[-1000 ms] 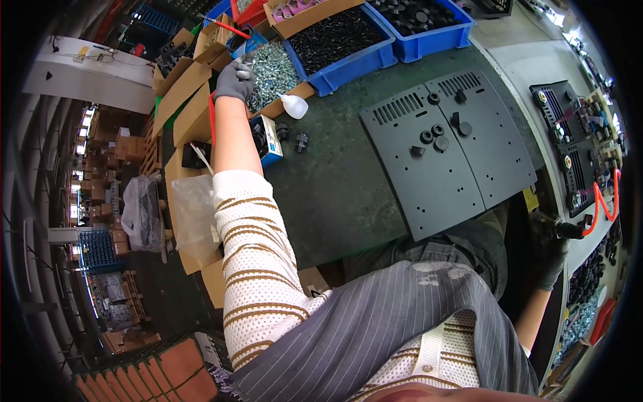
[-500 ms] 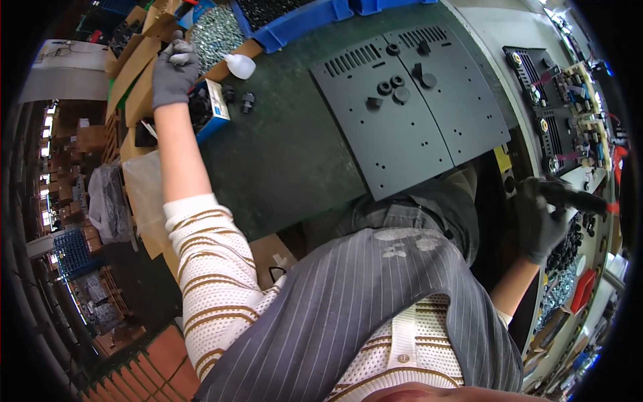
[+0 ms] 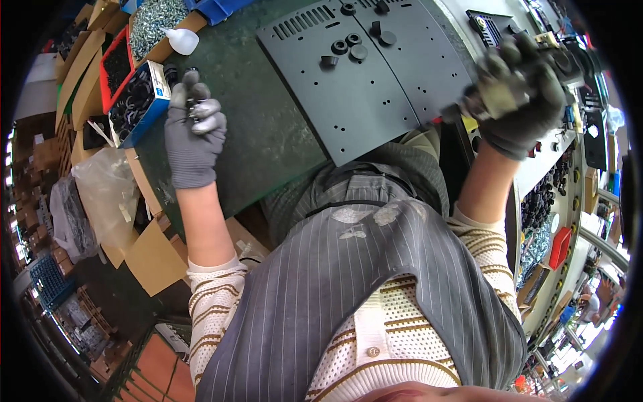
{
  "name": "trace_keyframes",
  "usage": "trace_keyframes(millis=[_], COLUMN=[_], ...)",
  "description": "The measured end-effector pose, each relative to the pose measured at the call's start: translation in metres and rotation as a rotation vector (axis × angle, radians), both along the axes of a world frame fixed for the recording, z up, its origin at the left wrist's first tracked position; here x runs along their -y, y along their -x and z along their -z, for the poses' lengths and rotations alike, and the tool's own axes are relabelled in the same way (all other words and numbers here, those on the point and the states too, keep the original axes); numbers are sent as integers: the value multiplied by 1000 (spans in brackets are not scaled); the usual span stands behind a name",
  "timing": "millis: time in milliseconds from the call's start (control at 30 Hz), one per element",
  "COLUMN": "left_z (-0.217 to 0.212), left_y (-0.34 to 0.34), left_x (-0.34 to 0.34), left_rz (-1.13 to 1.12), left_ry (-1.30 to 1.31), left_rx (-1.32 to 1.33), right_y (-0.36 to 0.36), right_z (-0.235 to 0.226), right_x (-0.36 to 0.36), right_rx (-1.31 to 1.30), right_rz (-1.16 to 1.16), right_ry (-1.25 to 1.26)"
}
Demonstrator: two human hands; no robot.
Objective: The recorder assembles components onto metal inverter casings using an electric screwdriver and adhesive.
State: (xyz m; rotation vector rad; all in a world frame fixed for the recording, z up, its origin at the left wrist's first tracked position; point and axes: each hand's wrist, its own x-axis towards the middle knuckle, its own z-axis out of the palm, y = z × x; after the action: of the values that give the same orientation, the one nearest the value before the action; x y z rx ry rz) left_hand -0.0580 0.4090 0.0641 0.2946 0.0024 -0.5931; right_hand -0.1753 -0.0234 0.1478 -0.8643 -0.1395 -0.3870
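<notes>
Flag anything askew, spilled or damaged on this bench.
Nothing stands out. The grey panel lies flat with black knobs on it, screws stay in their box, and both gloved hands, left and right, hold small parts.

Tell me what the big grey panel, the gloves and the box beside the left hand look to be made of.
Grey panel: likely sheet metal with a matte painted coat; thin, flat, with punched holes and slots.
Gloves: knit fabric with a grey, probably rubbery coating, seen on the left hand and right hand; ribbed cuffs, dull sheen.
Box: cardboard, printed blue and white outside, brown raw edges.
</notes>
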Motion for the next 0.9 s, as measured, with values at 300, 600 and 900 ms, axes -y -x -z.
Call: trace_keyframes(millis=[300, 600, 900], left_z=[3, 2, 3], left_y=[61, 76, 80], left_x=[92, 107, 119], left_rz=[96, 237, 326], left_ry=[-193, -163, -25], left_rx=[-94, -132, -143], right_y=[-43, -40, -51], right_z=[-27, -28, -2], right_x=[-111, -141, -100], right_rx=[306, 397, 612], right_rz=[19, 8, -379], right_ry=[-34, -193, 184])
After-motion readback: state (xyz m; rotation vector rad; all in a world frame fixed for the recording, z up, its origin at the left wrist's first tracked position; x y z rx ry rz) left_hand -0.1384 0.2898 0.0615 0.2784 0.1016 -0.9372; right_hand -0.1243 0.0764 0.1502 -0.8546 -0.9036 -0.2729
